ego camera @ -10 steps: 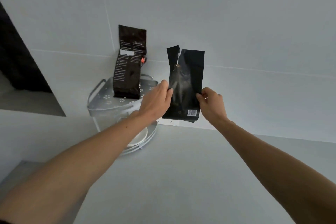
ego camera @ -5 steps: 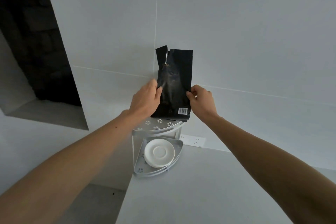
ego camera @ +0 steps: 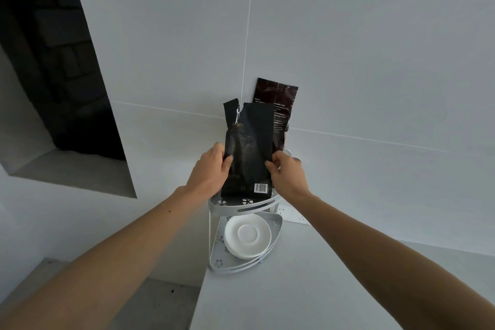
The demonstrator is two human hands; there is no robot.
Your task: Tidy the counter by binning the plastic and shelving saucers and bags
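Note:
A black bag (ego camera: 249, 147) with a torn top and a barcode stands upright with its bottom edge at the upper tier of a white corner shelf (ego camera: 241, 206). My left hand (ego camera: 210, 169) grips its left edge and my right hand (ego camera: 285, 171) grips its right edge. Behind it, a dark brown bag (ego camera: 278, 107) with white print leans against the wall, partly hidden. On the shelf's lower tier (ego camera: 218, 262) lies a stack of white saucers (ego camera: 247, 236).
The shelf sits in the wall corner at the left end of a grey counter (ego camera: 308, 289). A white wall socket (ego camera: 292, 214) lies just right of the shelf. A dark recess (ego camera: 53, 61) opens in the wall at left, with floor below.
The black bag has come down onto the shelf's upper tier, in front of the brown bag. The view has shifted, so the brown bag shows behind it again.

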